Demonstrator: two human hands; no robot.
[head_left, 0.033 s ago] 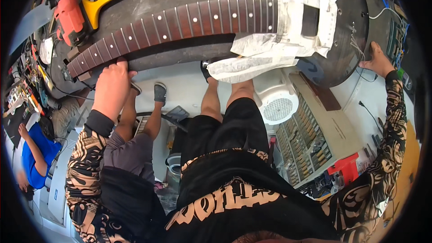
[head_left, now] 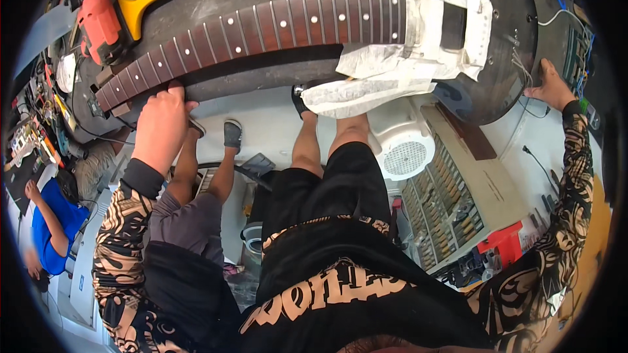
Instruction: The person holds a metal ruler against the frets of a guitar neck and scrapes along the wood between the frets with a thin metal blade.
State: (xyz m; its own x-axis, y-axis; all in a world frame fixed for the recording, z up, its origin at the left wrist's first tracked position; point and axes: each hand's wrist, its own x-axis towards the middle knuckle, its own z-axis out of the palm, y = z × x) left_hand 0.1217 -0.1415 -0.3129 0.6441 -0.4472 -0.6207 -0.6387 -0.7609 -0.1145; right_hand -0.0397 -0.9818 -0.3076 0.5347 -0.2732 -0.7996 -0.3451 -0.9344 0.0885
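Note:
An electric guitar (head_left: pixel 498 59) lies across the dark bench, with its black body at the right and its fretboard (head_left: pixel 261 31) running left. White masking paper (head_left: pixel 386 82) is taped over the body around a dark rectangular opening. Under the fretboard's left part, my left hand (head_left: pixel 162 117) is closed at the near bench edge, one finger reaching to the neck's lower side. Some of its fingertips are hidden, but it appears to grip the neck. My right hand (head_left: pixel 548 87) rests beside the body's lower right rim, its thumb apart from the fingers.
A red power tool (head_left: pixel 98 23) and a yellow tool with a black tip (head_left: pixel 139 10) lie on the bench beyond the neck. Below stand a white stool (head_left: pixel 405 157) and a parts rack (head_left: pixel 441 209). A co-worker in blue (head_left: pixel 53 225) is at the left; another person's legs stand nearby.
The guitar has shifted very slightly away from me, most visibly where the fretboard meets the masking paper. My left hand has moved a touch to the left; my right hand barely differs.

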